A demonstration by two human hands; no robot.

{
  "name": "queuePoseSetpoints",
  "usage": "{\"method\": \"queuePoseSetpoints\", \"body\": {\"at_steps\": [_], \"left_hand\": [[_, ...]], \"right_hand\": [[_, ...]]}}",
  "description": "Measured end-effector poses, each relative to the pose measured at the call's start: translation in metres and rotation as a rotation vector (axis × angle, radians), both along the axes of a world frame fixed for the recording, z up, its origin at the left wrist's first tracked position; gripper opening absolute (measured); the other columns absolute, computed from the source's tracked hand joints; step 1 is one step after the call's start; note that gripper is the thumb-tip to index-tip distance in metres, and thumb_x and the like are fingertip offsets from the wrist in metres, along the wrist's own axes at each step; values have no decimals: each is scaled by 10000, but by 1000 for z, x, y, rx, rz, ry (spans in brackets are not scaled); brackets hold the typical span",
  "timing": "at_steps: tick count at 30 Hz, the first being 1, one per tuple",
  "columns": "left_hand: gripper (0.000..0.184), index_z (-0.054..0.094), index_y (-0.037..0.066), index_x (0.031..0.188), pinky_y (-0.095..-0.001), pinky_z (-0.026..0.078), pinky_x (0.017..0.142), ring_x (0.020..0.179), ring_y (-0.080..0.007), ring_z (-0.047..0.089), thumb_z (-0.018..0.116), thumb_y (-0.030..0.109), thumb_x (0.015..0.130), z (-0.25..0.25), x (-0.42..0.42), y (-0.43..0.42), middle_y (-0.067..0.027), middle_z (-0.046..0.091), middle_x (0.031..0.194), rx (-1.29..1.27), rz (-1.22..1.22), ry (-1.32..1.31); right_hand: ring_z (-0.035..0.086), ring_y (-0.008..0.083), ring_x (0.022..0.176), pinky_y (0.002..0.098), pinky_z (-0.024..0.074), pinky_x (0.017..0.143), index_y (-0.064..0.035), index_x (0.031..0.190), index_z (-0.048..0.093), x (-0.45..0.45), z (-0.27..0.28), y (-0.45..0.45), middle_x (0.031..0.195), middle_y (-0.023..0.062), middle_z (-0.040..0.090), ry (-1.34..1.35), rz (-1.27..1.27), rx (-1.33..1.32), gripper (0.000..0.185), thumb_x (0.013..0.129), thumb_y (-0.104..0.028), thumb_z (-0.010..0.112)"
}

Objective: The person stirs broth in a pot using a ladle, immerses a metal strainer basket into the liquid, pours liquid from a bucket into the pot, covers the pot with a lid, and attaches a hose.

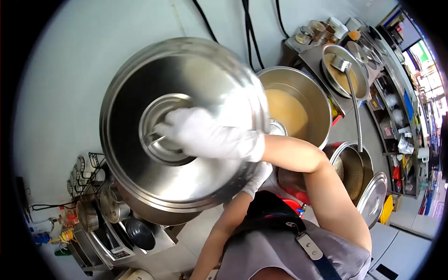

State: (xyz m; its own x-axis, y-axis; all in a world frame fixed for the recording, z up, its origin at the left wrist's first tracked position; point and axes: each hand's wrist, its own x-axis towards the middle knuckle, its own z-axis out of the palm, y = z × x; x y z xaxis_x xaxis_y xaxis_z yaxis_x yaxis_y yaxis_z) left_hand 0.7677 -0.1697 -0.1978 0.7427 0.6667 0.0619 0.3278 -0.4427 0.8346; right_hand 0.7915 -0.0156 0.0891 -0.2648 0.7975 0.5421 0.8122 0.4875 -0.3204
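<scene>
My right hand (196, 133), in a white glove, is closed round the handle in the middle of a large round steel pot lid (214, 179). The hand is slightly blurred. The lid covers much of the left and centre of the view, over a big steel pot (158, 214) whose side shows below its rim. My left hand (259, 178), also gloved, is beside the lid's lower right edge; the lid and my right forearm hide its fingers. Just behind my right forearm stands a tall steel pot (322, 100) holding yellowish liquid (284, 109).
At upper right, a steel basin (326, 77) holds brownish liquid and a long-handled ladle (357, 116). A perforated pot (350, 168) and a smaller lid (373, 198) stand at right. Lower left are saucepans (112, 205) and a black bowl (140, 233). Shelves (396, 130) line the far right.
</scene>
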Motion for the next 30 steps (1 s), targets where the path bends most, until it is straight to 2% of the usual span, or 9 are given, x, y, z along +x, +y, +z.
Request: {"method": "queuePoseSetpoints", "body": {"at_steps": [4, 6, 9, 11, 12, 15, 18, 24, 30], "left_hand": [[198, 645, 46, 903, -435, 468, 744, 842, -346, 600, 554, 183, 792, -4, -8, 0, -180, 639, 874, 35, 31, -15], [205, 647, 44, 912, -434, 469, 756, 857, -346, 601, 557, 183, 792, -4, -10, 1, -183, 642, 889, 65, 47, -39], [215, 651, 40, 925, -431, 469, 775, 881, -345, 602, 560, 183, 793, -4, -6, 1, -186, 645, 911, 109, 60, -81], [222, 653, 38, 933, -429, 470, 787, 896, -345, 602, 562, 183, 793, -7, 2, 1, -188, 647, 926, 111, 57, -94], [198, 656, 62, 917, -452, 480, 720, 809, -375, 609, 543, 187, 812, -26, 4, 0, -181, 647, 835, 9, 47, 118], [168, 647, 97, 774, -432, 487, 613, 673, -353, 614, 517, 187, 830, 6, 6, 2, -148, 622, 679, -122, 84, 37], [182, 626, 100, 753, -421, 484, 604, 683, -343, 619, 504, 196, 850, 2, 6, 3, -133, 626, 697, -141, 73, 75], [186, 589, 121, 762, -498, 446, 561, 603, -378, 584, 466, 216, 864, -2, 4, 5, -152, 605, 642, -118, 56, 64], [201, 622, 113, 784, -424, 472, 567, 655, -334, 616, 482, 226, 875, -1, -2, 7, -120, 631, 690, -113, 27, 137]], "right_hand": [[608, 294, 783, 379, 504, 632, -87, 989, 610, 81, 1, -53, 875, 113, 606, 178, -273, 25, 235, 758, -134, 604], [589, 316, 897, 372, 470, 793, -51, 1080, 615, 120, -17, -78, 971, 155, 622, 325, -370, -24, 303, 777, -47, 602], [579, 309, 1000, 358, 449, 867, -62, 1082, 619, 171, -51, -107, 999, 164, 624, 384, -587, -97, 274, 811, -88, 581], [590, 316, 983, 355, 450, 872, -53, 1082, 624, 201, -92, -121, 1023, 169, 627, 424, -693, -99, 277, 814, -111, 587], [594, 316, 982, 348, 451, 873, -47, 1085, 624, 215, -111, -126, 1042, 173, 624, 458, -724, -99, 288, 808, -119, 596], [595, 304, 994, 328, 446, 884, -53, 1096, 622, 240, -155, -138, 1074, 162, 617, 391, -919, -175, 304, 802, -131, 610], [599, 291, 975, 322, 452, 872, -74, 1100, 623, 250, -190, -146, 1064, 134, 621, 307, -1050, -189, 313, 796, -149, 620], [606, 299, 935, 339, 460, 842, -108, 1098, 628, 254, -240, -153, 1041, 129, 625, 196, -1145, -190, 302, 809, -193, 605], [608, 315, 872, 371, 481, 777, -123, 1101, 608, 245, -252, -148, 995, 140, 621, 33, -1187, -124, 290, 819, -187, 582]]}}
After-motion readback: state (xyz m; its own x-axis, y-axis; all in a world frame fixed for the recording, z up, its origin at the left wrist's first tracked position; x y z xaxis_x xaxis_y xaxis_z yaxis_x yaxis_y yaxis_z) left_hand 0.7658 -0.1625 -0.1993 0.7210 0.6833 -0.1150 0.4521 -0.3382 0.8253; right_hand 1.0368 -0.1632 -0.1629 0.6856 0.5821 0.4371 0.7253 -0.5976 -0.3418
